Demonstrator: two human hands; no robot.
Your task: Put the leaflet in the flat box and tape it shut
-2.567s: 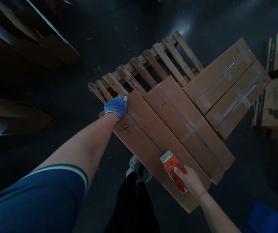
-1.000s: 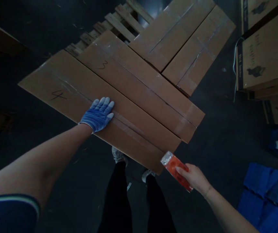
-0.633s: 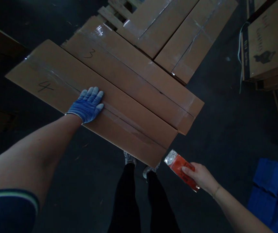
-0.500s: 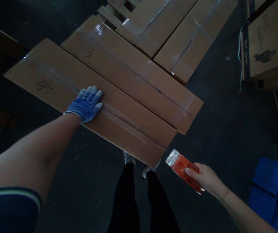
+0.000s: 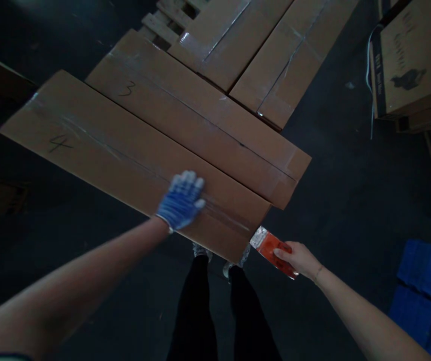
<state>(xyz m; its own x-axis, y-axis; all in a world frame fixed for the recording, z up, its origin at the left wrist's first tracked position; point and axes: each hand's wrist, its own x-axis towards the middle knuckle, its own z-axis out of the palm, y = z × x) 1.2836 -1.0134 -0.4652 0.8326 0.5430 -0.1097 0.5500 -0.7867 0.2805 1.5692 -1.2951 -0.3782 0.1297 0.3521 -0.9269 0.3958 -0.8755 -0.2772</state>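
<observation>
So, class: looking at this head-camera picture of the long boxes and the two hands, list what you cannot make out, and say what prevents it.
- Left hand: motion blur hides whether it presses box 4.
- Red tool in the right hand: too dark and small to tell what it is.
- Pallet: mostly covered by boxes, cut by the top edge.
- Printed cartons: lettering too small, cut by the right edge.
- Shoes: partly hidden under box 4.
</observation>
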